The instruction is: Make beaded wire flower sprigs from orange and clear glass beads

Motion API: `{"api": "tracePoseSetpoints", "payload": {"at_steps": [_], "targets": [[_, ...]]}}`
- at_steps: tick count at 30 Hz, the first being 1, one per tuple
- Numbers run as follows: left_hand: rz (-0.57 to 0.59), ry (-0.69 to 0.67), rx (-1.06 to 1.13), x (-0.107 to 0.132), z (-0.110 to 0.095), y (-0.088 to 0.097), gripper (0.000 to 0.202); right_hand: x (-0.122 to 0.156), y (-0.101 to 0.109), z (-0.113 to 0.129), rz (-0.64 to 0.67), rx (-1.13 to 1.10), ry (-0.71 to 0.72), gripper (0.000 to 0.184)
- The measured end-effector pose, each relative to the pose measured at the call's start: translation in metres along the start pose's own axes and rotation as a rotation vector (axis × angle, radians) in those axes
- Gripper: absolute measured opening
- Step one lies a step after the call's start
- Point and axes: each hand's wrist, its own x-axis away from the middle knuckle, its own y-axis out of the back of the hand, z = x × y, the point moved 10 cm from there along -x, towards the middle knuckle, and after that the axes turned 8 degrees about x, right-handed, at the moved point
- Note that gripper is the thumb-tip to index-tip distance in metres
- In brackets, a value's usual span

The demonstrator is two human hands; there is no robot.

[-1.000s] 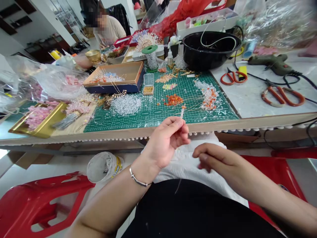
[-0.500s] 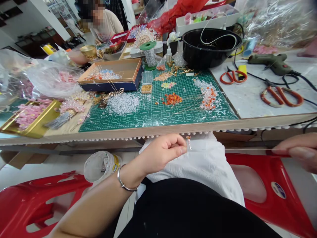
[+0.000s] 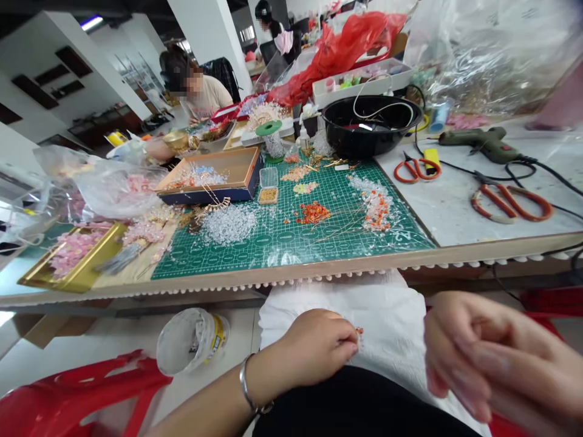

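My left hand (image 3: 316,343), with a metal bangle (image 3: 248,388) on its wrist, is pinched shut over the white cloth (image 3: 387,328) on my lap. Tiny orange beads on a thin wire (image 3: 359,331) poke out beside its fingertips, and the hand hides most of that strand. My right hand (image 3: 494,358) hangs close to the camera at the lower right, fingers curled and blurred. I see nothing clearly held in it. Neither hand touches the green cutting mat (image 3: 273,258), which holds heaps of beads.
Past the table's trimmed edge (image 3: 291,274) lie transparent beads (image 3: 229,223), a bead box (image 3: 209,183), a black bowl (image 3: 368,124), orange-handled scissors (image 3: 510,203) and a glue gun (image 3: 478,141). A white bucket (image 3: 191,340) and red stool (image 3: 91,388) stand below. A co-worker (image 3: 204,91) sits beyond.
My left hand has dropped lower over the cloth, and the long wire once stretched between my hands no longer shows. My right hand has come closer to the camera, and the view has tilted.
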Motion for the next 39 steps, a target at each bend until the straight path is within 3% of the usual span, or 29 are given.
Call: {"api": "tracePoseSetpoints", "payload": {"at_steps": [1, 4, 6, 8, 13, 17, 20, 22, 24, 26, 29, 32, 34, 38, 39], "targets": [[-0.059, -0.056, -0.070, 0.002, -0.014, 0.013, 0.012, -0.003, -0.021, 0.001, 0.093, -0.023, 0.006, 0.056], [-0.283, -0.369, -0.318, 0.021, -0.080, 0.052, 0.030, -0.018, -0.040, -0.007, 0.115, 0.049, -0.024, 0.051], [-0.255, -0.576, -0.448, 0.032, -0.118, 0.053, 0.033, -0.027, -0.042, -0.012, 0.115, 0.093, -0.024, 0.047], [-0.218, -0.650, -0.532, 0.032, -0.133, 0.050, 0.028, -0.033, -0.042, -0.013, 0.131, 0.077, -0.004, 0.042], [-0.292, -0.680, -0.506, 0.017, -0.134, 0.057, 0.007, -0.045, -0.036, -0.018, 0.121, 0.012, -0.003, 0.051], [-0.222, -0.634, -0.479, -0.012, -0.126, 0.072, 0.004, -0.053, -0.019, -0.022, 0.028, -0.007, -0.036, 0.062], [-0.276, -0.577, -0.545, -0.054, -0.119, 0.113, 0.014, -0.055, -0.006, -0.020, -0.035, 0.016, -0.038, 0.061], [-0.344, -0.334, -0.671, -0.098, -0.095, 0.153, 0.021, -0.055, -0.003, -0.020, -0.025, 0.001, -0.058, 0.059], [-0.371, -0.245, -0.712, -0.137, -0.079, 0.184, 0.024, -0.055, -0.002, -0.019, -0.009, -0.043, -0.077, 0.057], [-0.341, -0.208, -0.745, -0.170, -0.066, 0.199, 0.023, -0.055, 0.003, -0.019, -0.035, -0.105, -0.087, 0.056], [-0.279, -0.198, -0.770, -0.200, -0.052, 0.202, 0.021, -0.055, 0.012, -0.021, -0.084, -0.181, -0.099, 0.052], [-0.267, -0.201, -0.762, -0.209, -0.049, 0.201, 0.021, -0.056, 0.018, -0.023, -0.098, -0.213, -0.104, 0.045], [-0.294, -0.203, -0.739, -0.203, -0.056, 0.205, 0.021, -0.057, 0.023, -0.021, -0.112, -0.236, -0.098, 0.044], [-0.451, -0.226, -0.574, -0.154, -0.083, 0.208, 0.014, -0.058, 0.028, -0.008, -0.141, -0.262, -0.065, 0.044], [-0.510, -0.253, -0.333, -0.134, -0.087, 0.206, 0.010, -0.058, 0.027, -0.003, -0.143, -0.266, -0.052, 0.043]]}}
